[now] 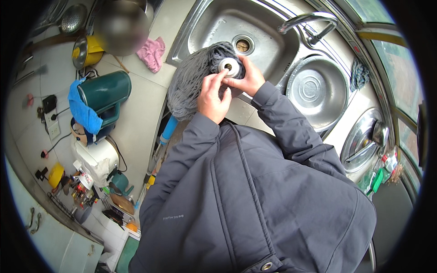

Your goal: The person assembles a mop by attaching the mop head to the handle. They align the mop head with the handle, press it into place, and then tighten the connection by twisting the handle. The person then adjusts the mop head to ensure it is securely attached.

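Note:
A grey string mop head [189, 82] hangs over the front edge of the sink, its strands spreading to the left. At its top sits a white round plastic socket [228, 63] with a dark hole in the middle. My right hand [251, 78] grips the mop head around this socket, with the thumb along its near side. My left hand [214, 94] has its fingertips on the socket's near edge, one finger close to the hole. Beneath the strands, a blue and metal pole [169, 129] leans against the counter; its top end is hidden.
The steel sink [205, 22] lies ahead under a curved tap [314, 18]. To the right are a metal basin [302, 107] and a pot lid [357, 145]. A pink cloth [152, 53], a green kettle-like vessel [107, 91] and a blue cloth [84, 107] are on the left counter.

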Available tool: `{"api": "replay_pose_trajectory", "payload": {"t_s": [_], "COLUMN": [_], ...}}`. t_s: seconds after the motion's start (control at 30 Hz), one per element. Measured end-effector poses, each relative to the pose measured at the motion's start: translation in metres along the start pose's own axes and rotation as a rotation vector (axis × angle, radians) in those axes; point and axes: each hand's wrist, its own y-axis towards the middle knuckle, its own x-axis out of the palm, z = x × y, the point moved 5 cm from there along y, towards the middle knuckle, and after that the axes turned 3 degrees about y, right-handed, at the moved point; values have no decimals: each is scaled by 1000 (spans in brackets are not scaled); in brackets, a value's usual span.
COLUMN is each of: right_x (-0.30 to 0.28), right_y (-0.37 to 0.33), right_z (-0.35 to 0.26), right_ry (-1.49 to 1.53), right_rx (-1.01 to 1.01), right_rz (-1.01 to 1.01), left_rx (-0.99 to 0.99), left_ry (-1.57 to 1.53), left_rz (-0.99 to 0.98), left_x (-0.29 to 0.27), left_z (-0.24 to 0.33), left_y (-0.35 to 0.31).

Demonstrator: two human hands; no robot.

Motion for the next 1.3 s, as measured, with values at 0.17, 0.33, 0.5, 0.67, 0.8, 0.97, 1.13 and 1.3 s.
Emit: {"api": "replay_pose_trajectory", "payload": {"t_s": [0.17, 0.33, 0.5, 0.67, 0.8, 0.97, 1.13, 1.3], "right_x": [-5, -14, -4, 1, -3, -5, 3, 49], "right_y": [13, 36, 46, 43, 35, 20, 4, -31], "right_z": [31, 105, 150, 142, 106, 61, 53, -13], "right_ry": [154, 342, 253, 242, 139, 80, -299, -525], "right_rx": [19, 249, 398, 365, 318, 161, 181, -392], "right_rz": [26, 50, 66, 87, 106, 138, 187, 366], "left_rx": [-29, -123, -251, -399, -410, -409, -544, -492], "left_ry": [-45, -48, 76, 456, 474, 496, 532, 475], "left_rz": [-26, 86, 333, 203, 34, 1, -220, -247], "left_x": [-3, -36, -95, -116, -98, -83, -85, -84], "left_z": [1, -21, -78, -141, -166, -173, -196, -216], "left_y": [-10, -43, -107, -155, -157, -128, -118, -123]}}
